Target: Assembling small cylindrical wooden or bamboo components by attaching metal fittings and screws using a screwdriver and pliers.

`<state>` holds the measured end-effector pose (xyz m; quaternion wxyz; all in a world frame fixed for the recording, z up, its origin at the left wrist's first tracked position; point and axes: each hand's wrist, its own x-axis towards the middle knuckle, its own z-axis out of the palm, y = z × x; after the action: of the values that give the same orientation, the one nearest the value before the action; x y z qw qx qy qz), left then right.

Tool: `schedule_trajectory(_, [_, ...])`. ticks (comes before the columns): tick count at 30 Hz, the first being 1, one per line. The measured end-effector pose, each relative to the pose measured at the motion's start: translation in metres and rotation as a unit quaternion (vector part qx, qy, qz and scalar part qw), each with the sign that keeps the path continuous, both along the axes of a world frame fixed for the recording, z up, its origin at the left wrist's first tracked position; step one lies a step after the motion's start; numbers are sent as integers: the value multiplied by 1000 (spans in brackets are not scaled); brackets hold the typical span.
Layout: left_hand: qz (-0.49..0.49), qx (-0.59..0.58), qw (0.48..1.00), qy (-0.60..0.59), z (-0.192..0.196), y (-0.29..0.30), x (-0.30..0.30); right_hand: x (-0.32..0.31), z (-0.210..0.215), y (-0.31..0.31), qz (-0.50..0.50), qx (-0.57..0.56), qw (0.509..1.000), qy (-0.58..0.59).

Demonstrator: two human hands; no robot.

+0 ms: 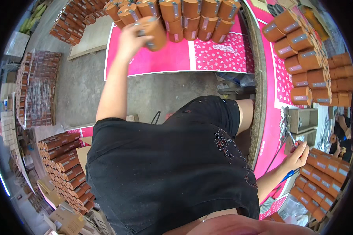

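Head view, left hand (pixel 128 41): upper middle of the frame, arm stretched out, fingers wrapped round an orange tube (pixel 155 33) and closed on it.
Tube: lying on its side in that grip, at the near edge of the stack of tubes (pixel 192 17), touching or almost touching the lowest row.
Right hand (pixel 299 157): lower right of the frame, fingers curled loosely beside the rows of tubes (pixel 321 176); something small and red at the fingertips, but no telling whether gripped or merely touched.
Step in hand: by the look of it, one tube being handled at the edge of the stack; going on or coming off, impossible to say.
Care called for: a firm, level hold, since the stacked tubes lie loose on one another and could roll.
Underneath: pink sheet (pixel 164 60) over a concrete floor (pixel 86 86).
Around: more orange tubes piled at upper right (pixel 302 51) and lower left (pixel 64 164); wrapped pallet (pixel 37 90) at left; grey box (pixel 304 119) at right.
In the way: black shirt (pixel 164 176) filling the middle of the frame and hiding the ground below; another person (pixel 339 133) at the right rim.
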<state>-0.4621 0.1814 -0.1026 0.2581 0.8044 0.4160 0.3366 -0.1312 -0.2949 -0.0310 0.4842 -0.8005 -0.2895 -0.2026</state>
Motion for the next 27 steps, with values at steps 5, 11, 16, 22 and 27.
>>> schedule_trajectory(5, [289,33,948,130,-52,74,-117,0,-4,54,92,-65,994,-7])
schedule_trajectory(11, [341,-49,936,70,-153,178,-148,-12,2,101,95,-107,987,-67])
schedule_trajectory(16, [289,-19,957,28,-210,240,-137,-11,4,98,74,-148,986,-35])
schedule_trajectory(22, [283,-29,948,143,-163,224,-93,-11,-3,79,20,-171,985,-28])
schedule_trajectory(27, [309,-46,939,145,-170,219,-89,-7,-5,74,3,-163,986,-28])
